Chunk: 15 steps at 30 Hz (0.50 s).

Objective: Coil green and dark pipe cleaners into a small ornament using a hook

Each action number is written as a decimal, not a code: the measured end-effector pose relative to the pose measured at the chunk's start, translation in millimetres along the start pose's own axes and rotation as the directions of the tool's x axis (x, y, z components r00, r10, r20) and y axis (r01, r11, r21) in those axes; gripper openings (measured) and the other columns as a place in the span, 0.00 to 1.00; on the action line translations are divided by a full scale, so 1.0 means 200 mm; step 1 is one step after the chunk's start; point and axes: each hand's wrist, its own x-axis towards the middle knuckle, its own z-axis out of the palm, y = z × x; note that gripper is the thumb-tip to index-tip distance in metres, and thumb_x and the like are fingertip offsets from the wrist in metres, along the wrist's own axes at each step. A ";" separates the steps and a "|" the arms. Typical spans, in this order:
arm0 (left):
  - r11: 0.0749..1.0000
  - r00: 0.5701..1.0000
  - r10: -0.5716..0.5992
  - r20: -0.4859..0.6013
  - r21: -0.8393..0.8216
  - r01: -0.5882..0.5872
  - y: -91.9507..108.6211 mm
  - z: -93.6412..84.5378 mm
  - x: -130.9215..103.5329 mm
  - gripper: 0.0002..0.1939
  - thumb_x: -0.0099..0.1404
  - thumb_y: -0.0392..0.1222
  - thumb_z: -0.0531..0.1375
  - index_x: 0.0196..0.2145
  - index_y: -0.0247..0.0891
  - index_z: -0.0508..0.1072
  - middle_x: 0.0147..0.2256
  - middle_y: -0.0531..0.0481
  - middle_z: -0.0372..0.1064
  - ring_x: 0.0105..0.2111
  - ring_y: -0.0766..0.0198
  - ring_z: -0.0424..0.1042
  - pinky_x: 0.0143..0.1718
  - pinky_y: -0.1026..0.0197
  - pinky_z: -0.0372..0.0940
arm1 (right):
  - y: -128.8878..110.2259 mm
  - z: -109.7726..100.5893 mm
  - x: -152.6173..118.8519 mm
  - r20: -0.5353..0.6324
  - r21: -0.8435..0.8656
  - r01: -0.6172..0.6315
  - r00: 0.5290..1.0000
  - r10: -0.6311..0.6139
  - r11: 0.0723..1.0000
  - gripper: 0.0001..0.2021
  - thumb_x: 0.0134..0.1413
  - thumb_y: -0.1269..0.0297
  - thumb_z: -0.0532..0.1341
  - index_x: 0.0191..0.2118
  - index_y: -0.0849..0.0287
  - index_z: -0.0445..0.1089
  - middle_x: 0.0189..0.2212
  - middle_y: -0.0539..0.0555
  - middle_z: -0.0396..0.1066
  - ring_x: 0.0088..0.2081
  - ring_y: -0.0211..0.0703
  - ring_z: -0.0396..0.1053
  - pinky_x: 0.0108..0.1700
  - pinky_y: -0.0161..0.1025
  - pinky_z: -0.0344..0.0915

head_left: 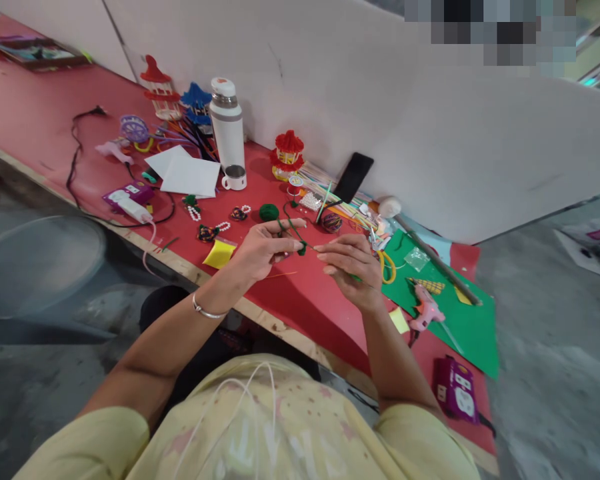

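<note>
My left hand (261, 250) pinches a small dark green crochet piece (302, 249) between thumb and fingertips, with green yarn (291, 225) looped over its raised forefinger. A ball of the same green yarn (269, 212) lies just behind that hand. My right hand (354, 270) is closed around what looks like a thin crochet hook (310, 248), its tip at the green piece; most of it is hidden by the fingers. Both hands are above the red tabletop (295, 313), close together. Behind my right hand sits a multicoloured yarn ball (332, 222).
A white flask (227, 130) and its cup (235, 177) stand at the back left. A phone (354, 177) leans near the wall. On the right are a pink glue gun (425, 307), green sheet (473, 333) and purple power box (456, 390). Beaded yarn charms (207, 233) lie left.
</note>
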 end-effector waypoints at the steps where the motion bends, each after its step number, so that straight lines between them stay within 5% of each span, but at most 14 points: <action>1: 1.000 1.000 -0.002 0.000 0.002 0.002 0.00 0.00 0.00 0.25 0.43 0.36 0.79 0.42 0.35 0.86 0.22 0.55 0.71 0.18 0.75 0.60 0.18 0.68 0.47 | 0.00 0.00 0.00 -0.005 0.034 -0.020 1.000 0.020 0.999 0.12 0.67 0.61 0.68 0.54 0.42 0.81 0.47 0.50 0.87 0.46 0.49 0.81 0.53 0.54 0.76; 9: 1.000 1.000 -0.002 0.028 -0.002 0.002 -0.01 0.00 0.00 0.23 0.44 0.35 0.78 0.41 0.35 0.86 0.22 0.54 0.72 0.19 0.74 0.63 0.19 0.69 0.49 | -0.01 0.02 0.01 -0.087 0.290 -0.220 0.963 0.254 0.932 0.08 0.70 0.59 0.64 0.46 0.45 0.84 0.40 0.51 0.87 0.43 0.49 0.80 0.50 0.54 0.75; 15: 0.998 0.998 0.056 -0.008 0.024 -0.055 -0.01 0.01 -0.01 0.25 0.45 0.38 0.79 0.44 0.35 0.85 0.22 0.55 0.71 0.17 0.75 0.60 0.18 0.67 0.48 | -0.03 0.03 0.01 -0.060 -0.032 -0.007 0.998 0.005 0.999 0.12 0.66 0.64 0.68 0.53 0.43 0.81 0.47 0.51 0.87 0.45 0.49 0.80 0.51 0.53 0.76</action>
